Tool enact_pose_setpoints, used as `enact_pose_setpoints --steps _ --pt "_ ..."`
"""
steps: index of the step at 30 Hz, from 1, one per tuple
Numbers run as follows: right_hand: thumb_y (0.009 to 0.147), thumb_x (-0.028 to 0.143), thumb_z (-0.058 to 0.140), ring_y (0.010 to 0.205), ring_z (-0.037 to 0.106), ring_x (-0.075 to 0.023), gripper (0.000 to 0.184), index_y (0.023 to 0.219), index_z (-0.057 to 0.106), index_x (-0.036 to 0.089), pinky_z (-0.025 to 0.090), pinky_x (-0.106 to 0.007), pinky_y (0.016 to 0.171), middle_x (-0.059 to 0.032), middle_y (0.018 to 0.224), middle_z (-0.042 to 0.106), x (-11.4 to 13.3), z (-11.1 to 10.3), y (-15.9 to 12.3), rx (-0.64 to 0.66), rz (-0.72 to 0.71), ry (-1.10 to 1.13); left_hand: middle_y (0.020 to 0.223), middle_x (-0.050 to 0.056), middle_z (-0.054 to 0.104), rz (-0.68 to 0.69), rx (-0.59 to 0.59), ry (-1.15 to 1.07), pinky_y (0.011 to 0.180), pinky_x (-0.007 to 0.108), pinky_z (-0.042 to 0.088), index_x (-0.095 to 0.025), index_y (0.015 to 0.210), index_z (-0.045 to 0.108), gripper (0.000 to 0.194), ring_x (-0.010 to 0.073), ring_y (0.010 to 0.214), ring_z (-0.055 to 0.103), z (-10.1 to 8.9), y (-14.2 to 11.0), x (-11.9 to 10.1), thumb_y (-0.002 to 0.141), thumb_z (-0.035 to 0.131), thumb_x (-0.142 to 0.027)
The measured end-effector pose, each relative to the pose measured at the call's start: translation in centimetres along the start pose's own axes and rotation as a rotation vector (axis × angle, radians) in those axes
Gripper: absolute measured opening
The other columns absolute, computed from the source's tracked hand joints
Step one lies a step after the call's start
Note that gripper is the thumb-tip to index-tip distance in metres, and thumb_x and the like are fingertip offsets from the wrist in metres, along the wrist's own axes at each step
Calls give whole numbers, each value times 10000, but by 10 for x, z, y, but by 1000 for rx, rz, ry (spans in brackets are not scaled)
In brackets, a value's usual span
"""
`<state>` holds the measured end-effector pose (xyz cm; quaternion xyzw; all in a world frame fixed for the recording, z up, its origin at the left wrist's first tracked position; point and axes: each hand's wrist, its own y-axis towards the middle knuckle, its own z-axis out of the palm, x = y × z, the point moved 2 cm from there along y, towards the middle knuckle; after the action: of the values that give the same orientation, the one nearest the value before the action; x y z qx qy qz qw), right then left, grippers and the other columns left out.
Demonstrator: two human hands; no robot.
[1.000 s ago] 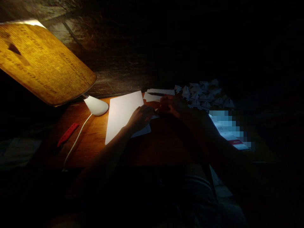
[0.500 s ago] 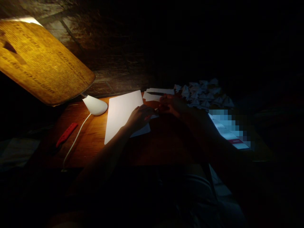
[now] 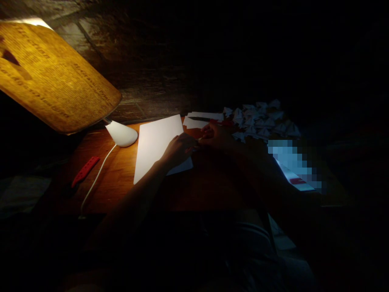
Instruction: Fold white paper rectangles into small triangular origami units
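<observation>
The scene is very dark, lit only by a desk lamp. My left hand [image 3: 178, 149] rests with curled fingers on the right edge of a large white paper sheet [image 3: 154, 142] on the wooden table [image 3: 121, 178]. My right hand [image 3: 216, 136] is just to its right, fingers pinched together on a small pale piece that I cannot make out. Both hands' fingertips meet over the sheet's right edge. Beyond them lie a few white paper strips [image 3: 200, 118] and a heap of several small folded white paper pieces [image 3: 261, 121].
A white lamp base [image 3: 121, 134] with a big yellow printed shade [image 3: 51, 77] stands at the left; its cord [image 3: 95, 180] runs toward me. A red flat tool [image 3: 85, 171] lies at the left. A lit screen [image 3: 293, 164] glows at the right.
My right hand has shifted slightly left and forward toward my left hand, so the fingertips now meet. The left hand has barely moved.
</observation>
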<state>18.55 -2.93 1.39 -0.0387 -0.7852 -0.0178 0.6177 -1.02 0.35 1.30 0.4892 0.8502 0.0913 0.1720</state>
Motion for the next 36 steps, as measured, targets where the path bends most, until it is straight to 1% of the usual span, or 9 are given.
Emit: enact_pose_setpoints --steps 2,4,7,10,15,21,28,32,36 --pt "664 160 827 898 685 -233 356 897 566 227 571 -396 827 -38 907 670 -1 3 -1 -24 -50 -100 1080 71 797 15 -6 -7 881 396 569 -239 1103 801 319 242 1036 686 1 0 1 919 571 -115" --pt "693 127 788 886 689 -235 304 868 560 227 562 -396 832 -48 893 686 -1 4 -2 -62 -104 -198 1090 69 798 27 -4 -14 893 400 569 -251 1119 803 325 240 1033 684 2 0 2 928 574 -125" --pt "714 69 730 879 689 -235 270 879 579 222 554 -388 824 -62 907 705 2 6 -5 -89 -150 -312 1101 72 800 32 -9 -32 915 408 569 -245 1128 802 302 240 1042 684 2 0 2 938 591 -143" --pt "723 37 690 886 683 -228 272 910 598 212 546 -375 823 -82 957 707 4 7 -7 -108 -176 -373 1087 74 799 25 -21 -33 917 409 571 -230 1122 799 294 241 1050 684 1 0 1 935 592 -137" --pt "728 54 675 881 667 -221 272 949 613 199 537 -382 833 -105 1054 698 3 9 -7 -108 -205 -401 1050 66 791 26 -21 -19 914 404 579 -236 1085 803 306 238 1044 683 1 0 0 909 589 -108" --pt "726 73 681 917 646 -231 264 966 633 173 523 -380 846 -142 1063 687 -3 10 0 -104 -214 -434 1035 75 784 23 -16 -26 892 412 582 -230 1074 808 315 240 1013 684 0 1 0 904 576 -102" --pt "718 116 735 927 619 -239 278 985 666 154 509 -373 838 -148 1065 651 -10 10 6 -105 -283 -519 1064 89 789 9 -1 3 895 420 577 -216 1098 793 299 263 1061 684 1 0 1 895 601 -109" --pt "745 119 726 892 596 -223 233 965 667 166 499 -376 844 -135 1074 630 -10 9 6 -71 -273 -541 1070 83 791 9 -10 -1 903 419 575 -226 1083 792 280 259 1070 683 1 -1 2 907 598 -128" --pt "743 99 747 876 592 -213 237 966 697 163 497 -372 839 -134 1110 622 -4 6 1 -78 -254 -562 1106 84 785 38 -11 -24 924 423 573 -225 1097 785 265 248 1055 689 0 0 1 951 576 -153"
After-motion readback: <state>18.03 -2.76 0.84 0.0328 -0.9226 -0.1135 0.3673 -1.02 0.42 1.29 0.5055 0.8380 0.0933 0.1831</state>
